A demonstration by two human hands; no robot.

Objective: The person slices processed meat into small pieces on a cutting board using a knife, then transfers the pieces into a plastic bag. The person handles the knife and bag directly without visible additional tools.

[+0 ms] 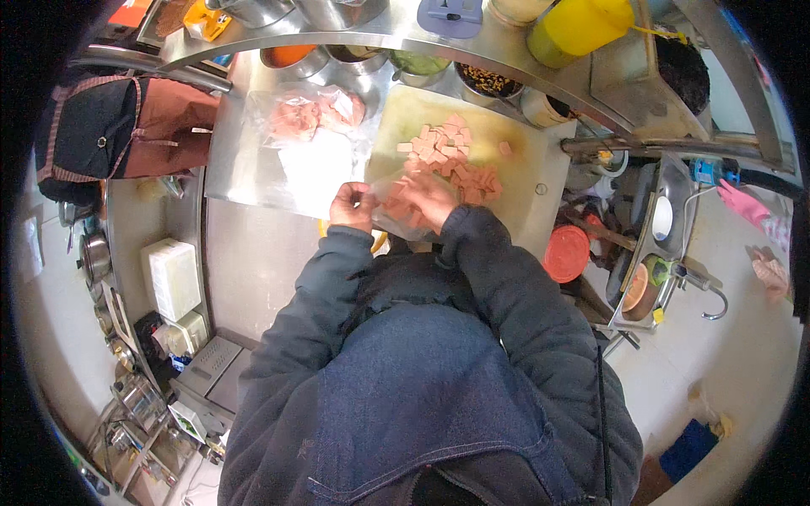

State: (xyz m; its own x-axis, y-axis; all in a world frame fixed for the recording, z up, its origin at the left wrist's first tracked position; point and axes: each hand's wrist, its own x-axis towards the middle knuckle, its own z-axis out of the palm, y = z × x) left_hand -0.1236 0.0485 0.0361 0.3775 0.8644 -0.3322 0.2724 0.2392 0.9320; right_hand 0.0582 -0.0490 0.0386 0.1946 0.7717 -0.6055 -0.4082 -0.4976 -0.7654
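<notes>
Pink luncheon-meat-like pieces lie heaped on a pale cutting board. At the board's near edge, my left hand pinches the rim of a clear plastic bag. Some pink pieces show through the bag's film. My right hand reaches over the bag's mouth, against the pieces; its fingertips are partly hidden, and whether it grips any cannot be made out. Left of the board, more clear plastic bags with pink contents rest on the steel counter.
Steel pots with orange sauce, green contents and dark chilli-like seasoning line the counter's back under a steel shelf. A yellow jug stands on that shelf. To the right are a red lid and a sink.
</notes>
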